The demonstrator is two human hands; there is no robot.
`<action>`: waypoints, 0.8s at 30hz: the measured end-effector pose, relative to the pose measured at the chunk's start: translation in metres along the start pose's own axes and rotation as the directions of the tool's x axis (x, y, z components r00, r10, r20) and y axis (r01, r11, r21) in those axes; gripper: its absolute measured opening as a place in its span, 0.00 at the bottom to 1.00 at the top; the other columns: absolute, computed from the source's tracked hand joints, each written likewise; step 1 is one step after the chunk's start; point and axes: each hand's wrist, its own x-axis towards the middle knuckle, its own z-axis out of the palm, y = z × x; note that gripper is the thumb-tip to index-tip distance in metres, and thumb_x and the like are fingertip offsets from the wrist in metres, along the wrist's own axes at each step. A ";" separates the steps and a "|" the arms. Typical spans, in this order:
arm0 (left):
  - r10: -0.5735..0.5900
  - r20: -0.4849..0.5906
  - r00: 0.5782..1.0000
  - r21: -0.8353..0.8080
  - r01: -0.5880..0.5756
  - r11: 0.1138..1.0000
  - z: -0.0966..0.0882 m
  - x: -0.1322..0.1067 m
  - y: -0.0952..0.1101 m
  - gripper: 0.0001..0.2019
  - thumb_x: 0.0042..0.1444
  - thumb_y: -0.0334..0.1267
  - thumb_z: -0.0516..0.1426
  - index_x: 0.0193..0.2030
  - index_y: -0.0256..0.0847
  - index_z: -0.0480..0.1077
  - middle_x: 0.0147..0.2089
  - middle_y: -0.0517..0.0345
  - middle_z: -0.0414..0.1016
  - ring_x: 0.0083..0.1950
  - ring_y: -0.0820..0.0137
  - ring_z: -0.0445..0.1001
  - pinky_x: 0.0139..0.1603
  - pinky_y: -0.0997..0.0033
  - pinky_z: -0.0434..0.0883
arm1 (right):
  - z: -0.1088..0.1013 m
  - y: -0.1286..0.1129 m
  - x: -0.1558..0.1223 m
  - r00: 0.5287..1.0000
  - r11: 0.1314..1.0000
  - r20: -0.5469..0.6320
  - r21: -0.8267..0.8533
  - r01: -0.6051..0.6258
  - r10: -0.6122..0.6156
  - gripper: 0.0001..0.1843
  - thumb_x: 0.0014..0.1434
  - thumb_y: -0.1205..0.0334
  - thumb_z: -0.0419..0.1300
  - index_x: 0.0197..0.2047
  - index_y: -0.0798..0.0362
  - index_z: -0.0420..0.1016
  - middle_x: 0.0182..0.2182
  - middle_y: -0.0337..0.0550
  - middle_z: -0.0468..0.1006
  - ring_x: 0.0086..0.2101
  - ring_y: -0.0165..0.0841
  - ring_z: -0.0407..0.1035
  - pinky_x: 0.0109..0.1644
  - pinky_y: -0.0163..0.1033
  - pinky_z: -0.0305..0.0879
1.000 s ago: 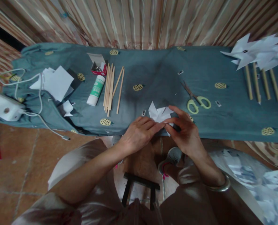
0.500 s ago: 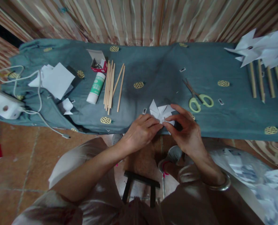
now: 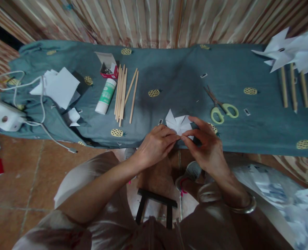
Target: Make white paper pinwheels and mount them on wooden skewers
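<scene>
A folded white paper pinwheel (image 3: 178, 123) lies at the near edge of a table covered in blue-green cloth (image 3: 174, 80). My left hand (image 3: 155, 145) pinches its near left corner with the fingers pressed together. My right hand (image 3: 206, 146) curls over its right side, thumb and forefinger closed on the paper. Both hands meet at the middle of the pinwheel.
Green-handled scissors (image 3: 221, 108) lie to the right. A glue stick (image 3: 105, 96), a bundle of wooden sticks (image 3: 122, 94) and a small red box of pins (image 3: 108, 70) lie to the left. White paper sheets (image 3: 57, 86) and a white device with cable (image 3: 1, 116) sit far left. Finished pinwheels on sticks (image 3: 294, 52) lie far right.
The view has tilted slightly, so the table sits a little higher in the picture. Both hands stay on the paper pinwheel, fingers drawn closer together at its middle.
</scene>
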 end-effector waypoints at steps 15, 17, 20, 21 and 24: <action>0.032 -0.065 0.997 0.003 -0.032 0.999 0.003 0.000 0.000 0.09 0.62 0.30 0.54 0.45 0.35 0.74 0.40 0.52 0.77 0.43 0.67 0.71 0.44 0.66 0.72 | 0.001 0.002 0.000 1.000 0.999 0.004 -0.016 0.031 -0.030 0.04 0.59 0.63 0.60 0.32 0.50 0.75 0.55 0.48 0.72 0.55 0.43 0.66 0.58 0.52 0.64; 0.033 -0.066 0.997 0.003 -0.033 0.999 0.003 0.000 0.000 0.09 0.62 0.30 0.54 0.45 0.35 0.74 0.40 0.52 0.77 0.43 0.67 0.71 0.44 0.66 0.72 | 0.001 0.002 0.000 1.000 0.999 0.004 -0.011 0.030 -0.030 0.04 0.59 0.62 0.60 0.32 0.50 0.75 0.55 0.47 0.72 0.55 0.43 0.66 0.58 0.52 0.64; 0.026 -0.064 0.998 0.005 -0.025 1.000 0.003 0.000 0.001 0.09 0.62 0.29 0.54 0.45 0.35 0.74 0.40 0.52 0.77 0.43 0.67 0.71 0.44 0.66 0.72 | 0.001 0.003 0.000 0.999 0.999 0.013 -0.004 0.032 -0.032 0.04 0.59 0.62 0.59 0.33 0.49 0.75 0.55 0.46 0.72 0.55 0.43 0.66 0.58 0.52 0.64; 0.023 -0.061 0.998 0.007 -0.022 1.000 0.003 0.000 0.001 0.09 0.62 0.29 0.54 0.45 0.35 0.74 0.40 0.52 0.77 0.43 0.67 0.71 0.44 0.66 0.72 | 0.001 0.003 0.000 0.999 0.999 0.015 -0.003 0.035 -0.035 0.04 0.59 0.62 0.59 0.33 0.49 0.75 0.55 0.46 0.72 0.55 0.43 0.66 0.58 0.52 0.64; 0.019 -0.055 0.998 0.010 -0.019 1.000 0.003 0.000 0.002 0.09 0.62 0.29 0.54 0.44 0.35 0.74 0.41 0.52 0.77 0.43 0.68 0.71 0.44 0.66 0.72 | 0.001 0.005 -0.001 0.999 0.999 0.017 -0.005 0.044 -0.044 0.04 0.60 0.62 0.59 0.33 0.49 0.75 0.55 0.46 0.72 0.55 0.42 0.66 0.58 0.52 0.64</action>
